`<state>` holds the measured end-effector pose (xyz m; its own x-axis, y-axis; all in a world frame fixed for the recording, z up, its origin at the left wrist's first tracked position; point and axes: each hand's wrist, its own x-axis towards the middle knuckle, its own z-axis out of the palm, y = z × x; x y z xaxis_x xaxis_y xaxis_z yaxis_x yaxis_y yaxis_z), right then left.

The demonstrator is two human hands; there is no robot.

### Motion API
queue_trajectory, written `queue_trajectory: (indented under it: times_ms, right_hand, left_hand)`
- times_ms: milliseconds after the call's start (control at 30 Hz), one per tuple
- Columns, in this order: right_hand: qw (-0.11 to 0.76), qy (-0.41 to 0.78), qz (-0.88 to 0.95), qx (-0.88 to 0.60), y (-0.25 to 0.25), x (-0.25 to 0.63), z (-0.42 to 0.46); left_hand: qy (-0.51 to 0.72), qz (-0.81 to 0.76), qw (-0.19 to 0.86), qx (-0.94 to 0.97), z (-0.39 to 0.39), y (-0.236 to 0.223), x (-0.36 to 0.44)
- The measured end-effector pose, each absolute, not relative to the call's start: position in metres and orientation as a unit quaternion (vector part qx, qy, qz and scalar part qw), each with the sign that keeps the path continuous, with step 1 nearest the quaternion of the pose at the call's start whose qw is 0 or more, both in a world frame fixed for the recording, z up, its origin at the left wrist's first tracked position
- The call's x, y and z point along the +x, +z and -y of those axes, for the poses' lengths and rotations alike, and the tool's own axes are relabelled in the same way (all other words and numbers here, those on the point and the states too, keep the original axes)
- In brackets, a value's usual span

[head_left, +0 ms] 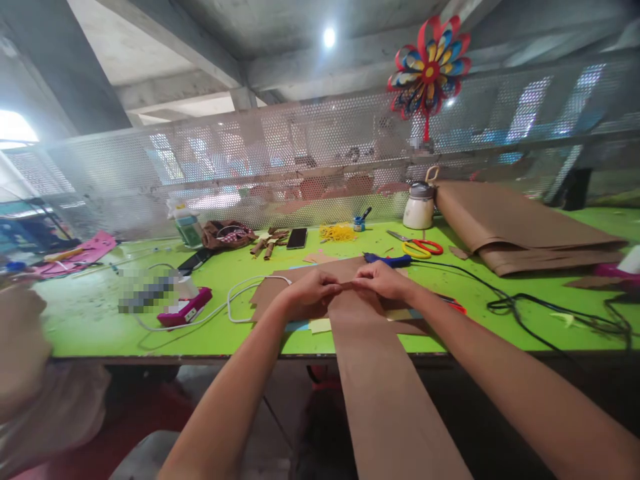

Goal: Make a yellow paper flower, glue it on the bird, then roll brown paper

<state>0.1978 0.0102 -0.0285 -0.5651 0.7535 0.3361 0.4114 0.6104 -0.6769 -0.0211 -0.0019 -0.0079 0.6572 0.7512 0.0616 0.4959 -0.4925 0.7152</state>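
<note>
The left hand (311, 291) and right hand (384, 279) both pinch the far end of a brown paper strip (385, 380), which extends past the near edge of the green desk (95, 332). That end seems folded, though partly hidden.

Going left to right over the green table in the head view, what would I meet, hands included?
Pink sheet → power strip → left hand → right hand → brown paper stack.
</note>
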Motion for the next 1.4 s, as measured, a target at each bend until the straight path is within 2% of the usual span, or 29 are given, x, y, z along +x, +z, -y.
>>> queue_trajectory:
  times_ms: [267, 433, 533, 667, 767, 900, 1000, 1100, 1233, 1400]
  right_hand:
    - [0.300, 0.371, 0.791, -0.382, -0.027, 0.204, -0.009]
    - [0.273, 0.499, 0.765, -0.304, -0.028, 0.208, -0.009]
    - [0.263, 0.523, 0.755, -0.296, -0.029, 0.210, -0.010]
    - [0.319, 0.477, 0.752, -0.325, -0.032, 0.210, -0.016]
    - [0.363, 0.467, 0.737, -0.326, -0.032, 0.208, -0.018]
    - [0.424, 0.552, 0.666, -0.269, -0.024, 0.209, -0.012]
    - [0.456, 0.625, 0.603, -0.197, -0.015, 0.208, -0.001]
    - [0.412, 0.655, 0.612, -0.167, -0.011, 0.202, 0.011]
    - [0.340, 0.630, 0.683, -0.146, -0.009, 0.194, 0.022]
    - [0.332, 0.582, 0.722, -0.175, -0.008, 0.197, 0.022]
  left_hand:
    - [0.203, -0.396, 0.409, 0.797, 0.000, -0.008, -0.025]
    - [0.208, -0.405, 0.421, 0.784, -0.007, -0.010, -0.033]
    - [0.192, -0.399, 0.464, 0.767, -0.006, -0.012, -0.037]
    - [0.215, -0.403, 0.521, 0.721, -0.002, -0.013, -0.040]
    - [0.210, -0.391, 0.511, 0.736, -0.003, -0.009, -0.045]
    - [0.209, -0.353, 0.496, 0.766, -0.006, 0.000, -0.050]
    - [0.241, -0.320, 0.547, 0.735, -0.002, 0.000, -0.046]
    - [0.268, -0.280, 0.630, 0.673, 0.007, -0.007, -0.034]
    - [0.258, -0.242, 0.735, 0.579, 0.016, -0.016, -0.018]
    - [0.230, -0.238, 0.750, 0.573, 0.012, -0.022, -0.011]
